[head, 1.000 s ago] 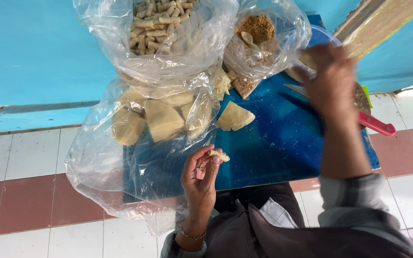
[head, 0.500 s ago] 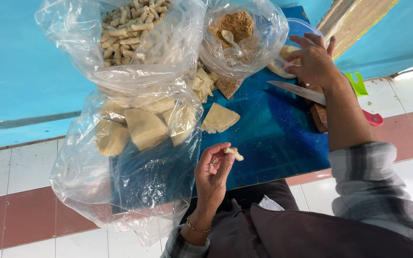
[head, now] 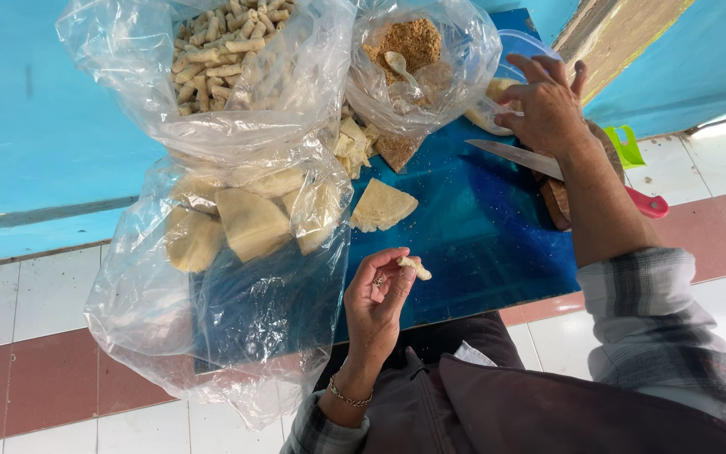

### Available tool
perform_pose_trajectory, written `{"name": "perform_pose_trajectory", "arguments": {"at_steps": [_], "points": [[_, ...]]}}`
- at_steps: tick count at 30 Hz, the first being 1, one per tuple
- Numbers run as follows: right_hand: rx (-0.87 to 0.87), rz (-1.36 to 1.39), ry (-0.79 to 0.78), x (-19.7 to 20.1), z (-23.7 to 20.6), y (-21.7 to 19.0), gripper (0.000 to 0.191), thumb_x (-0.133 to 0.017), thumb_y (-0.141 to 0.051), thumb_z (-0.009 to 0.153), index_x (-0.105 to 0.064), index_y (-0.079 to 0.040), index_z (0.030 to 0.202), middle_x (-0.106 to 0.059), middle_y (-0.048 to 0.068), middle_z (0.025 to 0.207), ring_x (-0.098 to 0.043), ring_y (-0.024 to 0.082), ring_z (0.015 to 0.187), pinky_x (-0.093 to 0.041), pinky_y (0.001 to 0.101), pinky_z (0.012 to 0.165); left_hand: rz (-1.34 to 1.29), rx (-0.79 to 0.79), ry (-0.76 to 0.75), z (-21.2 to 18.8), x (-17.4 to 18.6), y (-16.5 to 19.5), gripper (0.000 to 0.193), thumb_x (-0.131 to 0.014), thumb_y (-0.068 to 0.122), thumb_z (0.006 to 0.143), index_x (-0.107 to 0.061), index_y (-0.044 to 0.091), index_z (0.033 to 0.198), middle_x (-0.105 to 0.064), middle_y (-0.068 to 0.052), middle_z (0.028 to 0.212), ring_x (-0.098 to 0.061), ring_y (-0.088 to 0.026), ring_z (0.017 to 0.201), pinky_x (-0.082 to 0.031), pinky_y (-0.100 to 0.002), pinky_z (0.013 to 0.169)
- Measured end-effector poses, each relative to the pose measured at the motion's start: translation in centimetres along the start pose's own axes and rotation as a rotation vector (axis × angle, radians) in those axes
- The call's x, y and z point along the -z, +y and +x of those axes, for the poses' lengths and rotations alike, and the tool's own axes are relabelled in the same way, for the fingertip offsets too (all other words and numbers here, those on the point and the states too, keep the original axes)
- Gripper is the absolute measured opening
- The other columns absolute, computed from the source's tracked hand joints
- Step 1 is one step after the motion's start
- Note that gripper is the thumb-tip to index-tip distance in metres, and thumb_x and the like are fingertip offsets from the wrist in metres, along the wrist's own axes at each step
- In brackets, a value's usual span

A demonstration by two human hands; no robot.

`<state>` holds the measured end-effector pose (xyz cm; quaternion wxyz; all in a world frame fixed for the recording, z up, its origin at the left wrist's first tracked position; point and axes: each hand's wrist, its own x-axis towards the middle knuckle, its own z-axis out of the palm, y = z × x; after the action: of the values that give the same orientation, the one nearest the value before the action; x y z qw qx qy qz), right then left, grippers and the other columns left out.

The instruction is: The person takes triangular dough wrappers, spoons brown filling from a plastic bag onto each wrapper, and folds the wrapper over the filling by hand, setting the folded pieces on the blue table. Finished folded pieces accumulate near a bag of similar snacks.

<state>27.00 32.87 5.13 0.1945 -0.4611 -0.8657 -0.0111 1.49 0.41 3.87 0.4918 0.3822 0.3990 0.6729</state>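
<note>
Left hand (head: 377, 296) grip is pinching a small pale rolled dough piece (head: 414, 267), above the blue counter (head: 464, 244). Right hand (head: 548, 105) grip is spreading over the steel knife (head: 514, 157) just beneath. Risk: roll slipping; fingers brushing the blade.

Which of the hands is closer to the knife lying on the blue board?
The right. The right hand hovers right over the knife, at its blade or just above it. The left hand is farther off, near the board's front edge, pinching a small pale roll.
</note>
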Motion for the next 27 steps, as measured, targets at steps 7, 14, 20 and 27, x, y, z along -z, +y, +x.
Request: {"name": "perform_pose_trajectory", "arguments": {"at_steps": [7,14,20,27], "points": [[-0.046,0.043,-0.012,-0.8,-0.1,0.3,0.023,-0.091,-0.028,0.085,-0.082,-0.018,0.104,-0.053,-0.001,0.161,-0.034,0.029,0.155,-0.004,0.0687,0.125,-0.012,-0.014,-0.011,-0.2,0.3,0.2,0.027,-0.068,0.011,0.101,-0.062,-0.002,0.125,-0.074,-0.015,0.113,-0.073,-0.018,0.106,-0.060,-0.031,0.093],[-0.038,0.038,-0.100,-2.3,0.2,1.6,0.044,-0.085,-0.036,0.078,-0.080,-0.019,0.118,-0.040,0.006,0.166,-0.022,0.038,0.152,0.007,0.0765,0.111,-0.025,0.009,-0.014,-0.2,0.0,-0.2,0.028,-0.069,0.011,0.101,-0.063,-0.001,0.125,-0.074,-0.015,0.113,-0.072,-0.017,0.105,-0.059,-0.030,0.090],[-0.104,-0.034,-0.146,-0.8,1.3,-0.4,0.041,-0.087,-0.035,0.078,-0.078,-0.018,0.113,-0.044,0.003,0.165,-0.021,0.035,0.157,0.007,0.0773,0.117,-0.016,0.004,-0.008,-0.4,0.1,-0.1,0.027,-0.069,0.011,0.101,-0.063,-0.001,0.124,-0.074,-0.015,0.112,-0.073,-0.017,0.104,-0.060,-0.030,0.090],[0.148,0.325,0.145,9.0,-7.1,-13.2,0.035,-0.080,-0.014,0.090,-0.076,-0.018,0.124,-0.053,0.008,0.159,-0.045,0.026,0.147,-0.030,0.0493,0.125,-0.024,-0.017,0.043,0.1,0.1,0.7,0.027,-0.068,0.011,0.100,-0.062,-0.002,0.123,-0.074,-0.015,0.112,-0.074,-0.019,0.108,-0.062,-0.033,0.092]]}}
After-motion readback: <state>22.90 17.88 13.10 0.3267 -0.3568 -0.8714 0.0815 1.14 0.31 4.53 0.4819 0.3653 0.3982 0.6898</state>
